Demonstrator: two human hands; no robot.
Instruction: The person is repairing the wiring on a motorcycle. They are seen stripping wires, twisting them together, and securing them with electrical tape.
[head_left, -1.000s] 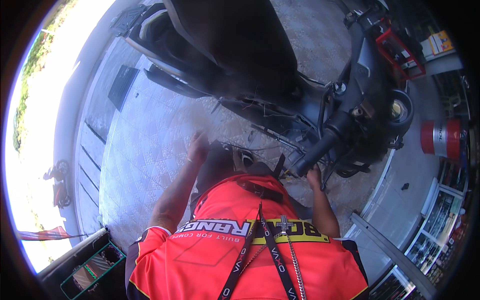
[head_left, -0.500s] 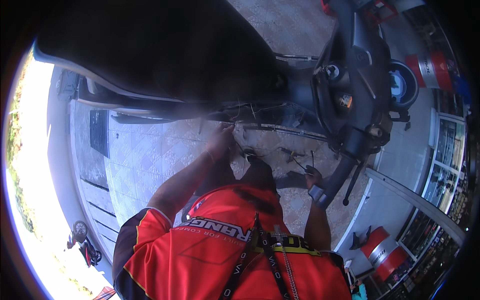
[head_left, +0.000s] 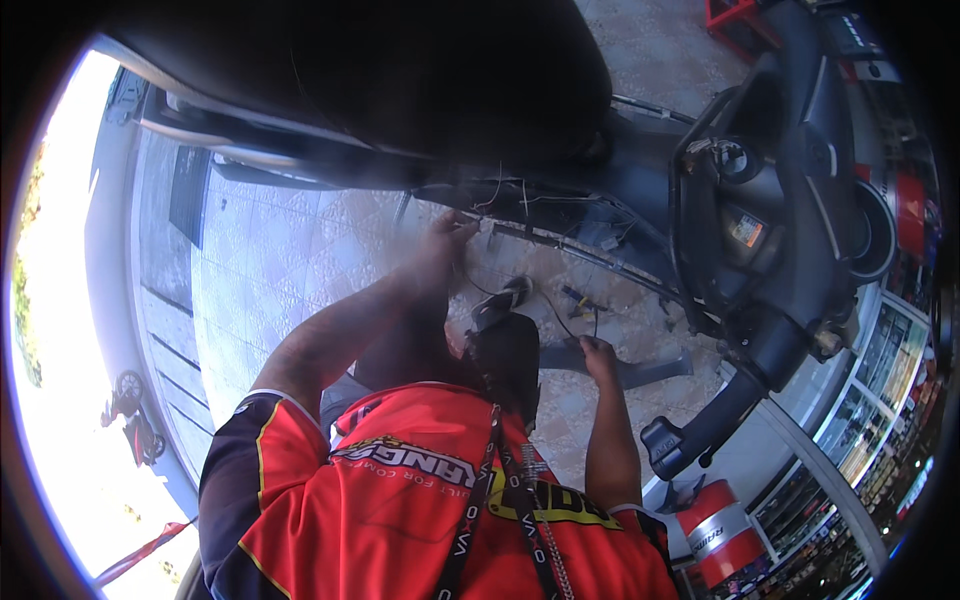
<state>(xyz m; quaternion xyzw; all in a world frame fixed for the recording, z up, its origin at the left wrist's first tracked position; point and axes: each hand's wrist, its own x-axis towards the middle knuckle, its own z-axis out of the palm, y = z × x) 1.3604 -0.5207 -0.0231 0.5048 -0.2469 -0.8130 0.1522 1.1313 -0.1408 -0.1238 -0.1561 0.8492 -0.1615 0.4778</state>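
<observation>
A dark scooter with a large black seat (head_left: 440,80) stands across the upper view, its side uncovered, showing loose wires (head_left: 515,205) along the frame. Just below them my left hand (head_left: 452,232), slightly hazed, has its fingers pinched on a thin black cable (head_left: 560,315) at the scooter's side. The cable loops down over the tiled floor to my right hand (head_left: 598,350), whose fingers are closed on it, left of the handlebar grip (head_left: 662,445). Beneath the loop lie my shoe and a small yellow-and-dark tool (head_left: 582,298).
A long grey panel (head_left: 655,372) lies on the floor behind my right hand. Red-and-white drums (head_left: 720,555) and glass display cases (head_left: 875,350) line the right. A red rack (head_left: 730,25) is at top right. Left is a bright opening with a parked motorbike (head_left: 135,415) outside.
My left hand has risen toward the scooter's side, and my right hand sits further left with the cable. The view has turned, bringing the seat higher and more level across it.
</observation>
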